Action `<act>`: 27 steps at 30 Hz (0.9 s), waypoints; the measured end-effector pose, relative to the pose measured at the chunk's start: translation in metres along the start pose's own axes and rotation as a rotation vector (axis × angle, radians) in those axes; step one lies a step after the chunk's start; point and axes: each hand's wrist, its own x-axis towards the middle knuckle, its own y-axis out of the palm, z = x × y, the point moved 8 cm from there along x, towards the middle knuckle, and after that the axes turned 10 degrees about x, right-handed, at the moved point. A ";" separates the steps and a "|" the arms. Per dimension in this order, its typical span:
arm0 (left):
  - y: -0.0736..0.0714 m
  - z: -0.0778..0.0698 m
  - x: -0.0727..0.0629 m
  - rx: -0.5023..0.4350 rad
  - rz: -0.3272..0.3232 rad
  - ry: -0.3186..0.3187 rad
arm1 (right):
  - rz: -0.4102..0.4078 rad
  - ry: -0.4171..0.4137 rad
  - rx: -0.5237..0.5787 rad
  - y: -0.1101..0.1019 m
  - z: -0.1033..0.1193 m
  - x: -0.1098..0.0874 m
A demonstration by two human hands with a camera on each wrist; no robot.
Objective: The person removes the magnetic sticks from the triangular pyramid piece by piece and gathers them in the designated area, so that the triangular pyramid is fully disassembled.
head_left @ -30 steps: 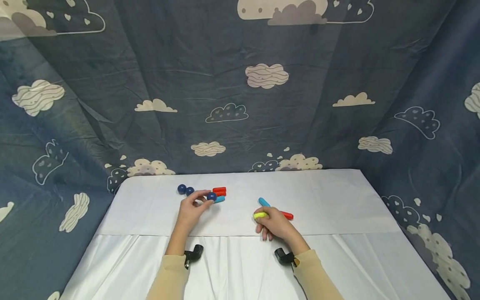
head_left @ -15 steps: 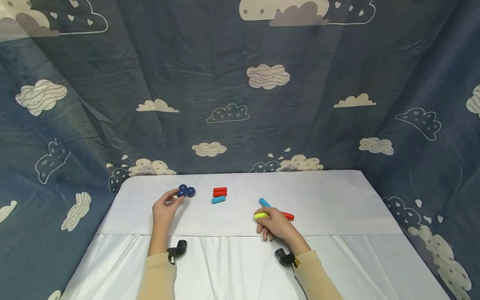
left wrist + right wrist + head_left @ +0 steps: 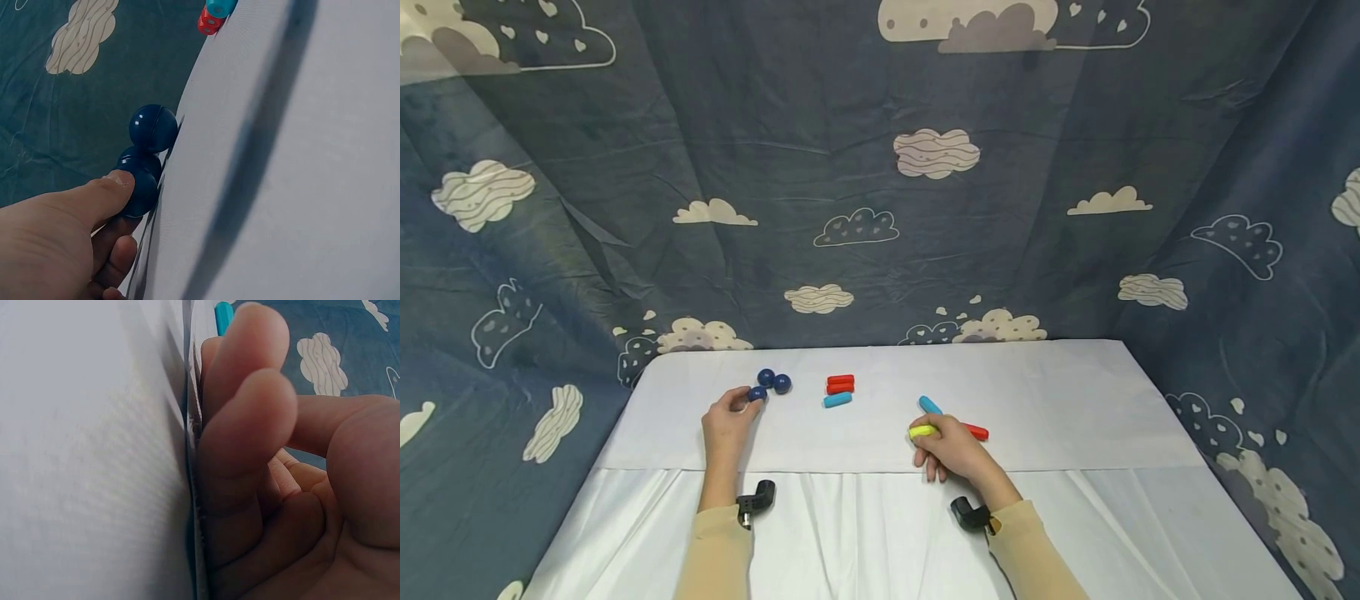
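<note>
My left hand [image 3: 724, 427] pinches a dark blue ball [image 3: 757, 394] between thumb and fingers, low at the left of the table. Two more dark blue balls [image 3: 782, 383] sit just beyond it; in the left wrist view the held ball [image 3: 142, 195] overlaps one of them, and another ball [image 3: 154, 128] shows farther off. On the right, my right hand [image 3: 955, 446] holds a short yellow-green stick [image 3: 922, 431] near the cloth. Behind that hand lie a light blue stick [image 3: 928, 405] and a red stick [image 3: 977, 432], each partly covered. The right wrist view hides the yellow-green stick behind the fingers [image 3: 250, 431].
Between the hands, farther back, two short red pieces [image 3: 840, 384] lie side by side with a light blue piece [image 3: 837, 400] in front. White cloth covers the table [image 3: 1045, 392]. A dark curtain [image 3: 850, 167] with cloud prints hangs behind and on both sides.
My left hand has carried the ball left from beside the red and light blue pieces, over to the other two balls, then lowered it slightly nearer me. The right hand stays in place.
</note>
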 end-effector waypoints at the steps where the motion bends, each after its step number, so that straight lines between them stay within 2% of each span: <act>1: 0.000 0.000 0.000 0.004 0.005 -0.003 | 0.001 0.000 0.001 0.000 0.000 0.000; 9: -0.001 0.000 0.000 -0.032 -0.009 -0.006 | 0.000 0.000 0.003 0.000 0.002 -0.001; 12: -0.006 0.000 -0.001 -0.073 -0.064 -0.001 | 0.001 -0.001 0.002 0.000 0.003 -0.002; 14: -0.012 -0.003 -0.001 -0.111 -0.139 0.035 | 0.001 -0.001 0.002 0.000 0.003 -0.001; 16: -0.020 -0.008 -0.003 -0.156 -0.228 0.091 | 0.002 -0.003 0.001 0.000 0.003 -0.001; 18: -0.027 -0.018 -0.006 -0.199 -0.303 0.174 | 0.006 -0.005 0.000 0.001 0.003 -0.001; 21: -0.028 -0.039 -0.016 -0.253 -0.352 0.319 | 0.010 -0.010 -0.009 0.001 0.003 -0.001; 24: -0.014 -0.063 -0.028 -0.265 -0.314 0.462 | 0.005 -0.008 -0.019 0.002 0.002 0.000; 27: 0.009 -0.084 -0.041 -0.241 -0.209 0.556 | -0.008 0.007 -0.025 0.002 0.001 -0.001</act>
